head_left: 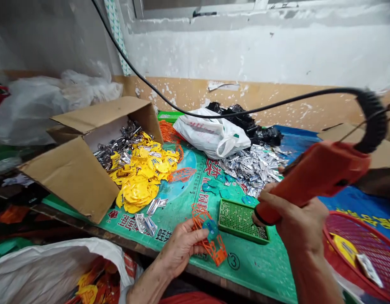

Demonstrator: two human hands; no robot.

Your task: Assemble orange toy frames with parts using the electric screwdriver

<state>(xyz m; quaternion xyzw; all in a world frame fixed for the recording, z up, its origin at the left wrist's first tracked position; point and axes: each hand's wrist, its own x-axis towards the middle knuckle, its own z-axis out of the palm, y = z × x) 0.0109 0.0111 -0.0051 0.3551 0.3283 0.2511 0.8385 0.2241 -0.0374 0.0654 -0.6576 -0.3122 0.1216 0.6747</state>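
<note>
Lower centre: my left hand (182, 241) pinches orange frame (219, 256), teal disc (210, 229); slackness could drop both | lower right: my right hand (298, 226) wraps red power tool (315, 177); swinging could tip green tray (245, 237) | upper centre: cord (207, 116) could snag

Orange lattice (219, 256) with teal disc (210, 229); red corded tool (315, 179).
Pinched aslant in left hand (182, 245); tilted nose-down in right hand (301, 223).

Pretty packed tabletop (261, 266) here
Green printed cover (178, 207) with yellow pieces (137, 192), silvery bits (256, 164), white bag (210, 133), green tray (242, 235) on it.
</note>
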